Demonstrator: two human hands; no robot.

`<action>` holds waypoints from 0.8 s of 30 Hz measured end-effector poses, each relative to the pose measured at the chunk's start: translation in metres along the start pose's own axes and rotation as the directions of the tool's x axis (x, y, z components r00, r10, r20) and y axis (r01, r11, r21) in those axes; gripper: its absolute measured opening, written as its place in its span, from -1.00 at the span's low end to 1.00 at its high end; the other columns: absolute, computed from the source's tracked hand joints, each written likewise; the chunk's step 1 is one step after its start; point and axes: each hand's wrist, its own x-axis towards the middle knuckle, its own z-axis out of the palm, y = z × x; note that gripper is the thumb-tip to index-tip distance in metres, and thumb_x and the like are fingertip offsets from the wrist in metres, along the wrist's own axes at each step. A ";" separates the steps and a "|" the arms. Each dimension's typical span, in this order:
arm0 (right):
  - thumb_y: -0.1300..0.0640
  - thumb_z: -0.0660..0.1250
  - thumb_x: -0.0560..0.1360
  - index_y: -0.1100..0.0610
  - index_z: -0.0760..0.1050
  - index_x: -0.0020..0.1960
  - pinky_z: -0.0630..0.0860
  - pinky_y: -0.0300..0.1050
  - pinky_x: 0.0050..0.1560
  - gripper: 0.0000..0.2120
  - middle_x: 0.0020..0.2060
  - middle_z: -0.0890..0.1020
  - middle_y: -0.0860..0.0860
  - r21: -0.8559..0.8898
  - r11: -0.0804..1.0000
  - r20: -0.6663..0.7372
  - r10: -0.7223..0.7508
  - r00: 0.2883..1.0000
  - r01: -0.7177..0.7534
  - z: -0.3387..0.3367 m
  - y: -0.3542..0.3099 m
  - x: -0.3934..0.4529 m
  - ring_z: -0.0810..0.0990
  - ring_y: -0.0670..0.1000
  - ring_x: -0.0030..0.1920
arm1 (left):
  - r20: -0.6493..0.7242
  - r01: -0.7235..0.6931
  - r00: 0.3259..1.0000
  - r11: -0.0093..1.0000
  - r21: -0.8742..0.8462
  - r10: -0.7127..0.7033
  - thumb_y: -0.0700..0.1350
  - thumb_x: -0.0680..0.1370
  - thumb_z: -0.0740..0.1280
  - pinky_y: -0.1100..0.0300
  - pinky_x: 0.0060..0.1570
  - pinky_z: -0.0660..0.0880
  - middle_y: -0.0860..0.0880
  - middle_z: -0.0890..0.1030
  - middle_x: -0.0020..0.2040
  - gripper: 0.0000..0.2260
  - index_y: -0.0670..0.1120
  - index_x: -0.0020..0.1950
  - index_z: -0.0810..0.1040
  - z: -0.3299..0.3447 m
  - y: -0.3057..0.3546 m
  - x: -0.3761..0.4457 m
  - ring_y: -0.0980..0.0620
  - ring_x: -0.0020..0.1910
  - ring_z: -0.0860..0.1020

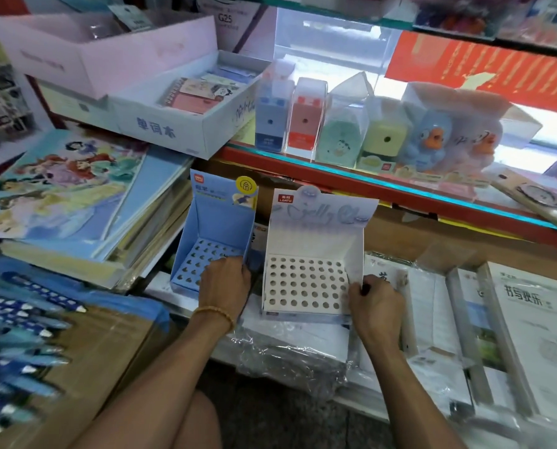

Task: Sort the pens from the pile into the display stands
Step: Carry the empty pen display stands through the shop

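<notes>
Gripping one display stand each, left hand (226, 286) blue (206, 254), right hand (374, 299) white (306, 286) (pens (18, 345) blurred, cropped).

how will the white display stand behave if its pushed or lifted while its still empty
The white display stand looks like thin folded card with every hole empty, so it is probably light and slides easily. Its tall back panel may make it tip backwards. The right hand pinches its side wall, which likely flexes.

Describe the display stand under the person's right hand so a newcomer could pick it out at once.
Below the red-edged glass shelf two cardboard stands sit side by side. The white display stand is the wider one, nearer the right hand. Its holes are empty, and unlike the narrower blue display stand, its backboard carries a red label.
</notes>
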 end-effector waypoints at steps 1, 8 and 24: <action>0.18 0.31 0.53 0.23 0.57 -0.21 0.43 -0.10 -0.28 -0.82 -0.30 0.67 0.18 -0.007 1.000 0.015 0.000 1.000 0.000 -0.003 -0.001 -0.002 0.61 0.17 -0.30 | 0.012 -0.009 1.000 1.000 -0.012 0.009 -0.18 0.59 0.24 0.14 -0.28 0.32 -0.20 0.62 -0.24 -0.75 -0.15 -0.29 0.48 0.000 0.000 -0.002 -0.14 -0.24 0.56; 0.11 0.35 0.54 0.19 0.61 0.20 0.49 -0.13 -0.05 -0.73 -0.05 0.71 0.08 0.040 0.965 -0.061 -0.256 0.965 0.258 -0.049 -0.056 -0.021 0.65 0.06 -0.07 | 0.064 0.031 0.998 0.993 -0.115 -0.024 -0.02 0.58 0.28 0.09 -0.08 0.47 -0.09 0.65 -0.03 -0.76 -0.11 0.15 0.57 -0.041 -0.005 -0.019 -0.10 -0.01 0.58; 0.09 0.33 0.59 0.14 0.58 0.19 0.42 -0.56 -0.17 -0.78 -0.09 0.59 -0.11 0.667 0.711 0.408 -0.598 0.690 0.222 0.007 -0.187 -0.074 0.57 -0.21 -0.05 | -0.264 0.345 0.779 0.741 -0.576 -0.569 -0.06 0.57 0.36 0.24 0.03 0.55 0.10 0.66 -0.13 -0.89 0.02 0.07 0.61 -0.149 -0.053 -0.151 0.23 -0.11 0.60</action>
